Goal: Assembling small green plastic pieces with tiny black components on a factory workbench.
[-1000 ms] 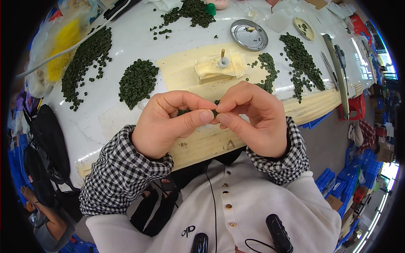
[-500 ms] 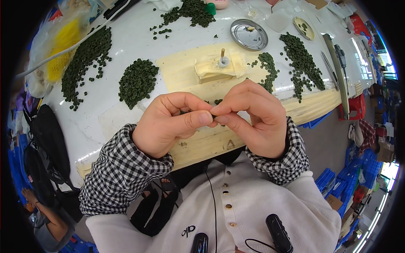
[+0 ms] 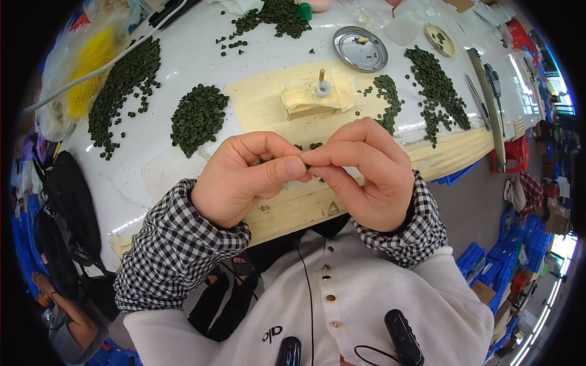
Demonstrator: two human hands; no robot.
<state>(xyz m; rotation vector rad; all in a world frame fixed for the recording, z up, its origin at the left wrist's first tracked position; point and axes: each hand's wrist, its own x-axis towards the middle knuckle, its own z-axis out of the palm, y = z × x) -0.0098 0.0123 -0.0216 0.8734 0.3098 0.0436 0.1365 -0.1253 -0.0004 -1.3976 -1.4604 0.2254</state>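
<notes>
Over the near edge of the table, my left hand (image 3: 241, 180) and my right hand (image 3: 375, 174) meet fingertip to fingertip. Both are closed in a pinch around a small dark piece that the fingers mostly hide. The right thumb sits a little lower than its index fingertip. A few small dark green round pieces (image 3: 315, 146) lie just behind the fingertips. Farther back stands a block wrapped in cream tape (image 3: 305, 108), with a small white cup (image 3: 324, 90) on it holding an upright thin stick. Left of my hands lies a heap of green cup-shaped pieces (image 3: 198, 119).
More green pieces are heaped at the right (image 3: 438, 91), far back (image 3: 284, 17) and far left (image 3: 125, 88). A round metal lid (image 3: 360, 55) lies behind the block. Tweezers (image 3: 477, 102) and a long bar (image 3: 488, 113) line the right side. Another person's arm (image 3: 70, 308) shows at lower left.
My right hand has shifted slightly up and left, and its thumb has come a little away from my left fingertips. My left hand is almost still.
</notes>
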